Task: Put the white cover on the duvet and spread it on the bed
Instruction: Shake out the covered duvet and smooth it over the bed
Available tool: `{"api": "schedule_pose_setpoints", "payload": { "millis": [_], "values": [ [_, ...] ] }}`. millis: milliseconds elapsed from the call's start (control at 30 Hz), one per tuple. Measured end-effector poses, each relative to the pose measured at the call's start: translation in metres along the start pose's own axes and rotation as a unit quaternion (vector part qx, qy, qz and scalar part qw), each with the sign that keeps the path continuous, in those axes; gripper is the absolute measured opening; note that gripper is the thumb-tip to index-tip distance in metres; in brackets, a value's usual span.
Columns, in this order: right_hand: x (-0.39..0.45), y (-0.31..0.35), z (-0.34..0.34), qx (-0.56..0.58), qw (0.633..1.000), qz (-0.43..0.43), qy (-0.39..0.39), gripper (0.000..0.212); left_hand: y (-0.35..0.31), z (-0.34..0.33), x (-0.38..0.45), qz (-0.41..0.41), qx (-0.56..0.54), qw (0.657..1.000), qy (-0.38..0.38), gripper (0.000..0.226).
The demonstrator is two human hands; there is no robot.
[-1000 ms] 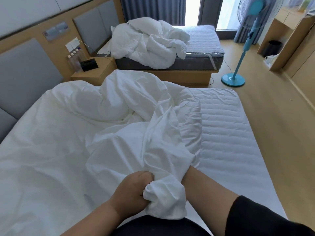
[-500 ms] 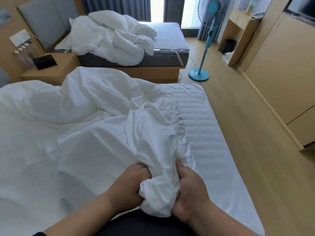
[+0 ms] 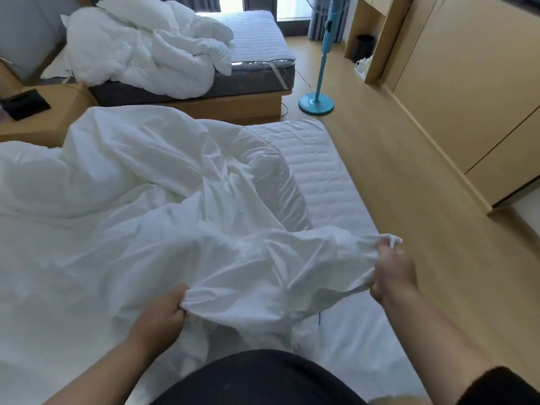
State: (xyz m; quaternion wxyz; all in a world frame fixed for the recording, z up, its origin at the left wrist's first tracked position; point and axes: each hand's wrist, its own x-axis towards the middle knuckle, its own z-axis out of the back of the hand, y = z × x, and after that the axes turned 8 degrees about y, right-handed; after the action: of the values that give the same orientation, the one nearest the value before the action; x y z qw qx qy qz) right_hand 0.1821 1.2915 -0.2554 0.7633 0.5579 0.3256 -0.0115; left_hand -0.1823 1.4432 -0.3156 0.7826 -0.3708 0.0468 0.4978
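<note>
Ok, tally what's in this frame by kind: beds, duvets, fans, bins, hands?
Beds: 2, near, far
Duvets: 2, near in white cover, far
Standing fans: 1
Bins: 1
Hands: 2, left, right
Total: 8

Near bed (image 3: pixel 330 171): covered by a white quilted pad; a rumpled white cover (image 3: pixel 163 229) is spread across its left part.
Far bed (image 3: pixel 257 45): loaded with a heaped white duvet (image 3: pixel 140 51).
Bedside table (image 3: pixel 55 112): topped by a black object (image 3: pixel 24 104).
Wooden floor (image 3: pixel 409 176): occupied by a blue fan base (image 3: pixel 316 103).
</note>
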Motion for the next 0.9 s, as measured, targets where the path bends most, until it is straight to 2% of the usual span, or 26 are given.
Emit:
{"api": "schedule_pose_setpoints", "payload": {
  "millis": [100, 167, 200, 233, 300, 333, 367, 433, 467, 500, 600, 633, 667, 733, 767, 800, 867, 900],
  "values": [
    [0.068, -0.041, 0.048, -0.059, 0.995, -0.054, -0.061, 0.032, 0.0, 0.009, -0.003, -0.01, -0.028, 0.999, -0.011, 0.029],
    [0.099, -0.088, 0.072, -0.144, 0.979, -0.143, -0.02, 0.03, -0.004, 0.012, -0.002, -0.028, -0.01, 0.999, -0.014, 0.03],
    [0.106, -0.114, 0.078, -0.232, 0.954, -0.187, 0.033, 0.029, -0.005, 0.011, -0.002, -0.03, 0.004, 0.999, -0.012, 0.034],
    [0.106, -0.143, 0.081, -0.338, 0.911, -0.217, 0.098, 0.028, -0.005, 0.01, -0.002, -0.027, 0.017, 0.999, -0.009, 0.038],
    [0.093, -0.201, 0.076, -0.515, 0.795, -0.233, 0.219, 0.03, -0.003, 0.008, -0.002, -0.004, 0.037, 0.999, 0.008, 0.043],
    [0.081, -0.227, 0.07, -0.562, 0.748, -0.238, 0.262, 0.033, -0.001, 0.007, -0.002, 0.011, 0.045, 0.999, 0.019, 0.044],
    [0.072, -0.253, 0.062, -0.583, 0.716, -0.242, 0.297, 0.037, 0.004, 0.005, -0.001, 0.026, 0.056, 0.998, 0.027, 0.043],
    [0.05, -0.279, 0.044, -0.593, 0.682, -0.253, 0.346, 0.047, 0.015, 0.005, -0.004, 0.051, 0.089, 0.994, 0.04, 0.041],
    [0.046, -0.287, 0.037, -0.579, 0.688, -0.26, 0.353, 0.051, 0.02, 0.003, -0.005, 0.068, 0.107, 0.99, 0.059, 0.04],
    [0.044, -0.286, 0.029, -0.544, 0.718, -0.271, 0.34, 0.05, 0.024, 0.001, -0.007, 0.086, 0.117, 0.986, 0.082, 0.038],
    [0.057, -0.286, 0.002, -0.367, 0.864, -0.234, 0.253, 0.043, 0.034, -0.011, -0.009, 0.149, 0.176, 0.962, 0.149, 0.031],
    [0.066, -0.28, -0.01, -0.333, 0.884, -0.214, 0.25, 0.046, 0.038, -0.016, -0.008, 0.164, 0.216, 0.945, 0.184, 0.03],
    [0.074, -0.274, -0.024, -0.317, 0.889, -0.192, 0.27, 0.054, 0.04, -0.02, -0.006, 0.178, 0.258, 0.922, 0.228, 0.026],
    [0.082, -0.262, -0.057, -0.316, 0.872, -0.161, 0.338, 0.075, 0.038, -0.028, 0.0, 0.209, 0.324, 0.864, 0.323, 0.013],
    [0.086, -0.262, -0.072, -0.311, 0.867, -0.158, 0.356, 0.084, 0.033, -0.032, 0.004, 0.216, 0.349, 0.834, 0.368, 0.011],
    [0.086, -0.26, -0.085, -0.31, 0.867, -0.158, 0.355, 0.088, 0.026, -0.033, 0.006, 0.218, 0.371, 0.804, 0.411, 0.019],
    [0.083, -0.26, -0.106, -0.318, 0.861, -0.173, 0.359, 0.067, 0.015, -0.037, 0.011, 0.227, 0.396, 0.763, 0.458, 0.03],
    [0.081, -0.26, -0.114, -0.307, 0.855, -0.175, 0.379, 0.052, 0.009, -0.036, 0.014, 0.224, 0.397, 0.757, 0.468, 0.03]
  ]
}}
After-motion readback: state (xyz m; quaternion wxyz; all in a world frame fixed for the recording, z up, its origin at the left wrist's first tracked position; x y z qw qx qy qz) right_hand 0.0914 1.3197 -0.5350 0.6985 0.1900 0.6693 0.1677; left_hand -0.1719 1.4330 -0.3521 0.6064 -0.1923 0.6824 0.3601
